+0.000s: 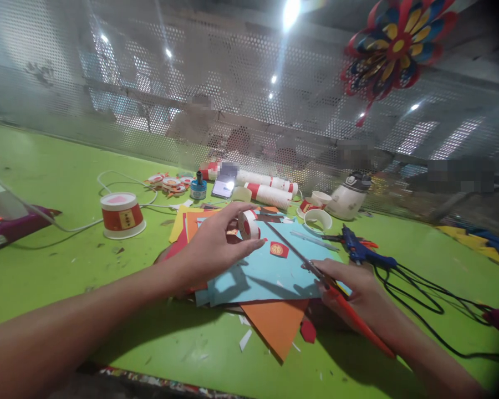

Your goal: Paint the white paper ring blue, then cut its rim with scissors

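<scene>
My left hand (216,244) holds a small white paper ring with red trim (248,224) between thumb and fingers, just above a light blue paper sheet (266,274). In my right hand (349,285) is a pair of red-handled scissors (316,271), blades pointing up-left over the blue sheet. A small red sticker (279,249) lies on the blue sheet between my hands. Orange paper (276,327) sticks out below the blue sheet, with yellow and red sheets stacked beneath.
On the green table (58,260) stand an upturned paper cup (122,215), a phone (224,185), stacked paper cups (270,194), a white ring (318,220), a blue glue gun (360,250) with black cable and a white pot (349,199). A perforated screen stands behind.
</scene>
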Available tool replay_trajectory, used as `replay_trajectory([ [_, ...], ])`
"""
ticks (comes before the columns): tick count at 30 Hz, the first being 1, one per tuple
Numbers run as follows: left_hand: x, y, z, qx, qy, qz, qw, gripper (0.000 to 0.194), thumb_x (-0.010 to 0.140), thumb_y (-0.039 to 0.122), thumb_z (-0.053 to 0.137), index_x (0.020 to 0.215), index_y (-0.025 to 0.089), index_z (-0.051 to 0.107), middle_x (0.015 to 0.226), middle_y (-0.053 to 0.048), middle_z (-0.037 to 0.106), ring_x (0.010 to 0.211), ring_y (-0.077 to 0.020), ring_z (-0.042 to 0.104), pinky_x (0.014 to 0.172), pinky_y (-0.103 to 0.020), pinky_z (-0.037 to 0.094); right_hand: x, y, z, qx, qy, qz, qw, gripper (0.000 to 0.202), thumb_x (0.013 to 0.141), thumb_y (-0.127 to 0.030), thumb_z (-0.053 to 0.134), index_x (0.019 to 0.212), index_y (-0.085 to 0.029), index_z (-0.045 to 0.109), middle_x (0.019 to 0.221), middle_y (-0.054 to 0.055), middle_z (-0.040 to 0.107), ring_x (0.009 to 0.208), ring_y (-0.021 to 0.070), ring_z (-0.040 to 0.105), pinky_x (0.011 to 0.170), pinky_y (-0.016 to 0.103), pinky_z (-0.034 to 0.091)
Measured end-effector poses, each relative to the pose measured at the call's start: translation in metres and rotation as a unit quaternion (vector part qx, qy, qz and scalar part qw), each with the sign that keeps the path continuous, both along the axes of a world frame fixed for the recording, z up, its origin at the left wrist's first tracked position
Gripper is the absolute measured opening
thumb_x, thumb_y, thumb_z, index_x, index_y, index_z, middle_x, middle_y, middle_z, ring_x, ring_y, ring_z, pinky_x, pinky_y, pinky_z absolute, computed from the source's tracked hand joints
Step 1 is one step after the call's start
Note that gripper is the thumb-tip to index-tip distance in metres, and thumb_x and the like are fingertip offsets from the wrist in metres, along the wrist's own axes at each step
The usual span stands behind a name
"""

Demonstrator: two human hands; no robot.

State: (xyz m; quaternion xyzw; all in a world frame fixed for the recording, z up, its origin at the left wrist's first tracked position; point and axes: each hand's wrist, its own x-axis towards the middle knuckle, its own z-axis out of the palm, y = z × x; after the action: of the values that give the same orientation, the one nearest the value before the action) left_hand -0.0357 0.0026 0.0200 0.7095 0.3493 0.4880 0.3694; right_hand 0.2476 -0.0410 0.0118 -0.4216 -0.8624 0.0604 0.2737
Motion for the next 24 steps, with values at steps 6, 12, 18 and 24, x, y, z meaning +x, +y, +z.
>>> replay_trajectory([
  [6,-0.001,0.004,0.000,-0.044,-0.044,-0.058,0.996,0.055,0.077,0.027,0.076,0.125,0.020,0.050,0.099,-0.006,0.070,0.097,-0.0225,0.069,0.086,-0.042,0.057,0.007,0.004,-0.002,-0.023,0.017,-0.028,0.999,0.030,0.086,-0.021,0.061,0.113,-0.020,0.073,0.107,0.009,0.078,0.091,0.0255,0.074,0.076,0.033,0.060],
  [12,-0.005,0.005,0.006,-0.080,-0.086,-0.073,0.990,0.051,0.074,0.027,0.080,0.114,0.018,0.049,0.093,-0.004,0.069,0.085,-0.0195,0.070,0.077,-0.036,0.059,0.005,-0.001,0.002,-0.006,-0.006,0.006,1.000,0.045,0.080,-0.007,0.055,0.119,-0.025,0.069,0.102,0.004,0.076,0.088,0.0208,0.071,0.076,0.029,0.057],
  [18,-0.008,0.003,0.011,-0.068,-0.093,-0.093,0.989,0.058,0.078,0.028,0.078,0.127,0.018,0.050,0.090,-0.003,0.070,0.082,-0.0188,0.070,0.078,-0.037,0.060,0.002,-0.003,0.001,0.007,-0.025,-0.004,1.000,0.037,0.085,-0.011,0.054,0.116,-0.026,0.070,0.094,0.005,0.075,0.081,0.0211,0.069,0.067,0.027,0.054],
  [24,-0.005,-0.003,0.013,-0.098,-0.073,-0.076,0.990,0.054,0.079,0.027,0.076,0.127,0.021,0.053,0.102,-0.006,0.072,0.089,-0.0196,0.068,0.072,-0.032,0.057,0.000,-0.005,0.002,0.022,-0.010,-0.004,1.000,0.032,0.088,-0.015,0.057,0.116,-0.024,0.069,0.087,0.004,0.070,0.076,0.0194,0.065,0.068,0.028,0.053],
])
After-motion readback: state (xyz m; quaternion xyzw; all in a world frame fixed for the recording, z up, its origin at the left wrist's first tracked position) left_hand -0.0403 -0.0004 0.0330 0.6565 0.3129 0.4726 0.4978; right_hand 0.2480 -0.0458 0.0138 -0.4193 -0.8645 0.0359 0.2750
